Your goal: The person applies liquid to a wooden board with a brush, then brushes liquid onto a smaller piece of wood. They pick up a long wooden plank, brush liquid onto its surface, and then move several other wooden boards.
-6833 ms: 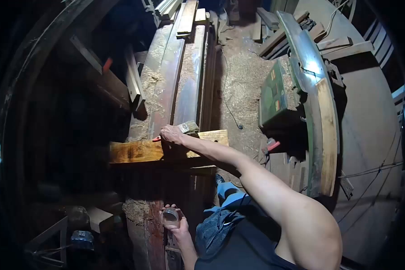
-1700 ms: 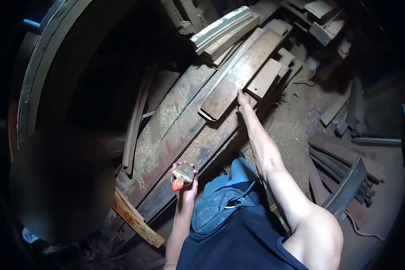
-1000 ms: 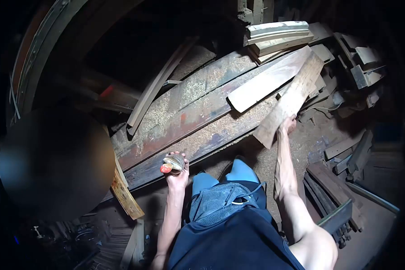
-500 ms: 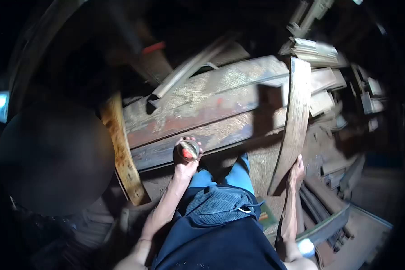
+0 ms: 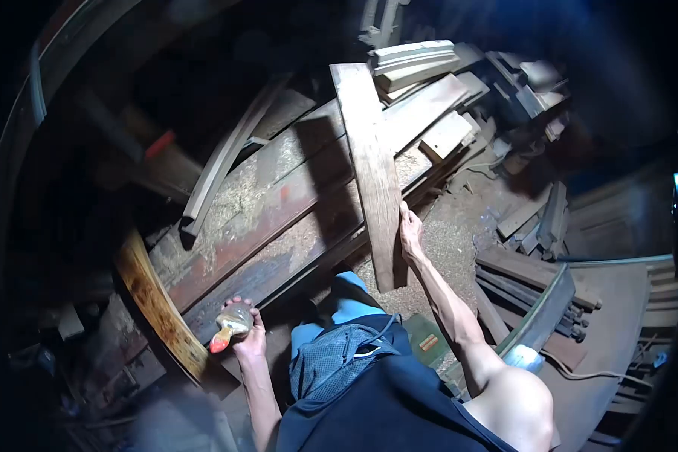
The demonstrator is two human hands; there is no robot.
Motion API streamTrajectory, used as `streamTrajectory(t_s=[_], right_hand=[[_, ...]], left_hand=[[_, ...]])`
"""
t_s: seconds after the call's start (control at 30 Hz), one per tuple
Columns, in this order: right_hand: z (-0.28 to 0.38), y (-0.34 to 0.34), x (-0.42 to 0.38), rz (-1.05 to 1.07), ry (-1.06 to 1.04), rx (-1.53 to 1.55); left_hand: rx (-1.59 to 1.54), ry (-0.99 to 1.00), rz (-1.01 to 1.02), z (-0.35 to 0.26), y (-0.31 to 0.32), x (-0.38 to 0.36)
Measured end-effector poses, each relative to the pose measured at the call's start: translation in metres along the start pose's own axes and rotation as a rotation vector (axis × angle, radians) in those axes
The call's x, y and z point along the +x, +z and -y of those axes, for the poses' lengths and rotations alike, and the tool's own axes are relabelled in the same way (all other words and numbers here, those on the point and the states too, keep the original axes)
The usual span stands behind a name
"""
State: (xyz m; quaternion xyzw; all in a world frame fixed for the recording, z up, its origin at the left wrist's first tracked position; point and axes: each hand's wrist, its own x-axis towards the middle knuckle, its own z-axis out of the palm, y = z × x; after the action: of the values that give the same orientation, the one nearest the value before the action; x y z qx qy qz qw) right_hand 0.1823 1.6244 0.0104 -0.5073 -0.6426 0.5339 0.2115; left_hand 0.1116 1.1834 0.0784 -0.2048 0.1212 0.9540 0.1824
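Note:
My left hand [image 5: 253, 337] is closed round a small rounded container [image 5: 238, 315]. Out of it, toward me, sticks a brush-like tool [image 5: 223, 336] with a yellowish handle and a red end; its other end is hidden. With my right hand [image 5: 412, 232] I grip the right edge of a long, pale, slightly curved wooden plank [image 5: 373, 158]. The plank is held up at a slant above a sawdust-strewn bench [image 5: 226, 203] of thick boards. Close to my left hand stands a curved, yellow-brown piece of wood [image 5: 154, 294] with dark patches.
Stacked wood offcuts [image 5: 418, 64] lie at the bench's far end. A narrow wooden strip [image 5: 226, 162] rests across its left part. On the right are more timber pieces [image 5: 523, 264], a curved panel [image 5: 539, 309] and a cable [image 5: 603, 374]. Sawdust covers the floor [image 5: 459, 218].
The view has swung to the right. The plank and my right hand appear further left and higher, the plank's tilt changed. My left hand has tipped the container, bringing the red-ended handle toward me.

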Motion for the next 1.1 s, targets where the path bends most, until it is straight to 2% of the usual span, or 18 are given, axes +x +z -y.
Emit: streamTrajectory(t_s=[0.07,0.17,0.2,0.27,0.4,0.5,0.63,0.77,0.8,0.93,1.03,1.07,1.1], right_hand=[[-0.003,0.000,0.019,-0.100,-0.007,0.038],[-0.010,0.013,0.043,-0.261,0.003,0.111],[-0.019,0.017,0.050,-0.308,-0.035,0.065],[-0.014,0.020,0.066,-0.375,0.041,0.026],[-0.014,0.009,0.112,-0.531,-0.012,0.041],[-0.008,-0.009,0.110,-0.513,-0.026,0.001],[-0.002,-0.052,0.101,-0.364,-0.057,-0.067],[0.009,-0.061,0.075,-0.133,-0.218,-0.161],[0.014,-0.057,0.067,-0.093,-0.259,-0.211],[0.014,-0.027,0.039,0.297,-0.233,-0.248],[0.043,0.007,-0.003,0.513,-0.335,-0.286],[0.051,0.021,-0.020,0.570,-0.381,-0.425],[0.056,0.036,-0.039,0.641,-0.390,-0.422]], left_hand=[[-0.014,-0.002,-0.037,0.008,0.008,0.001],[0.002,-0.040,0.015,0.019,0.024,0.007],[-0.015,-0.053,-0.004,0.021,0.029,0.011],[0.003,-0.056,0.009,0.031,0.043,0.015],[-0.003,-0.023,0.014,0.065,0.067,0.026],[-0.012,-0.011,-0.003,0.070,0.077,0.033],[-0.039,0.018,-0.066,0.093,0.075,0.031],[-0.073,0.146,-0.092,0.093,0.054,0.029],[-0.107,0.168,-0.082,0.091,0.048,0.025],[-0.264,0.276,-0.011,0.072,0.019,-0.001],[-0.357,0.354,0.023,0.049,0.002,-0.038],[-0.384,0.383,0.036,0.036,-0.009,-0.053],[-0.411,0.412,0.049,0.023,-0.019,-0.068]])
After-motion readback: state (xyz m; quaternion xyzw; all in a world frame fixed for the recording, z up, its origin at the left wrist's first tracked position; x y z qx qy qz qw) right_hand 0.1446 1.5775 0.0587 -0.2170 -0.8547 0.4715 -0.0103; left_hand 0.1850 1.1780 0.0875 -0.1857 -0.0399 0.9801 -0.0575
